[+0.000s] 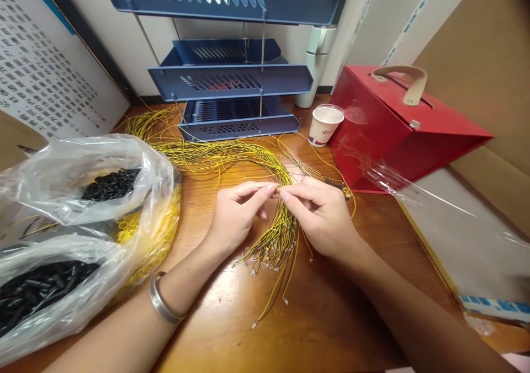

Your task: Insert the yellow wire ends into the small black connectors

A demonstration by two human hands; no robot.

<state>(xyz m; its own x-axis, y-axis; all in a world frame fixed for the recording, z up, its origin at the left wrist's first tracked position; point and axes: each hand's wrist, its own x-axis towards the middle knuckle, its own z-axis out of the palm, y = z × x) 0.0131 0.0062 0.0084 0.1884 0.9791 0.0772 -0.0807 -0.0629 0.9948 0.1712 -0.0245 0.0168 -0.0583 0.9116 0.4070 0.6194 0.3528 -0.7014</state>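
Note:
My left hand (238,210) and my right hand (321,213) meet above a bundle of thin yellow and black wires (232,151), thumbs and forefingers pinched almost tip to tip. Between the fingertips is a small bit of what looks like yellow wire, too small to make out fully. The bundle runs from the back left across the table and passes beneath my hands. Its near ends fan out toward me, tipped with small clear pieces (271,262). A few more wire ends (345,191) with dark and yellow parts lie beyond my right hand.
Plastic bags at left hold black tube pieces (41,290), small black parts (111,185) and yellow rings (151,240). A blue tray rack (232,80) stands behind. A paper cup (325,127), a pale flask (317,67) and a red box (381,124) are at back right.

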